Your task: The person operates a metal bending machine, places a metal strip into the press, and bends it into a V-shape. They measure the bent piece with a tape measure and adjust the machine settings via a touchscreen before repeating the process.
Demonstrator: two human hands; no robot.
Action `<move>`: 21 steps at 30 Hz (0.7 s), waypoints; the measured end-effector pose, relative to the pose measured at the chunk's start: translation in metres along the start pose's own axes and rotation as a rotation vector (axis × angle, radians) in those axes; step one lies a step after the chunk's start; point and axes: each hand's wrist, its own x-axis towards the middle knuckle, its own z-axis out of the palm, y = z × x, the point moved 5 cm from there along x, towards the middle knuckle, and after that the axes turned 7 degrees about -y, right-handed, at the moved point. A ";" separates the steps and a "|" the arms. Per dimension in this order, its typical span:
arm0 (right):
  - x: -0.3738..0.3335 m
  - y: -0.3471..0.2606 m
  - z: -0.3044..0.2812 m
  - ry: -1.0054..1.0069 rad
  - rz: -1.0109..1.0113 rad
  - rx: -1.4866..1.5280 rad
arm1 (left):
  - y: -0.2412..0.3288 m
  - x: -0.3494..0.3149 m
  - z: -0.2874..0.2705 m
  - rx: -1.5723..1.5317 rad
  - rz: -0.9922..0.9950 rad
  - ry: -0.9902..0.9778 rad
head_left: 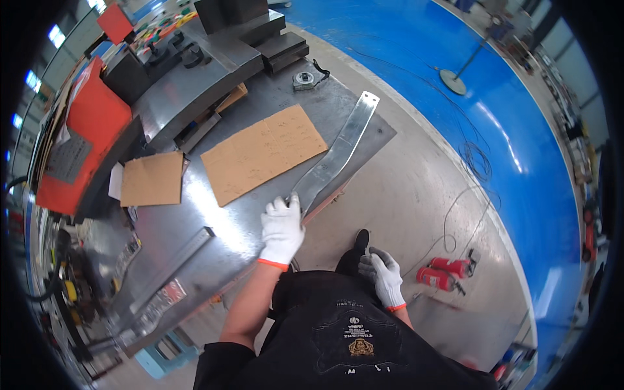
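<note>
A bent, shiny metal strip [338,156] with small holes in its far end lies along the right edge of the steel table [224,244]. My left hand [282,231], in a white glove with an orange cuff, is closed on the strip's near end and covers it. My right hand [385,276], gloved the same way, hangs in front of my body, away from the table. Its fingers are loosely bent and apart, and nothing shows in them. Left of the strip lies a flat cardboard sheet [263,153] with marks on it.
A tape measure [303,80] sits near the far table edge. A smaller cardboard piece [153,180] and a metal bar [179,260] lie to the left. Heavy machine blocks [201,84] stand behind. Red fire extinguishers [437,278] and a loose cable [478,162] are on the floor at right.
</note>
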 end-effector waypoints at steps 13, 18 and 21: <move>0.252 -0.266 -0.054 -0.292 -0.563 -0.786 | 0.029 0.009 0.008 -0.079 -0.130 0.178; 0.305 -0.324 0.011 -0.189 -0.768 -1.440 | 0.033 0.001 0.022 -0.153 -0.190 0.389; 0.327 -0.334 0.039 -0.211 -0.831 -1.770 | 0.024 -0.002 0.025 -0.256 -0.230 0.496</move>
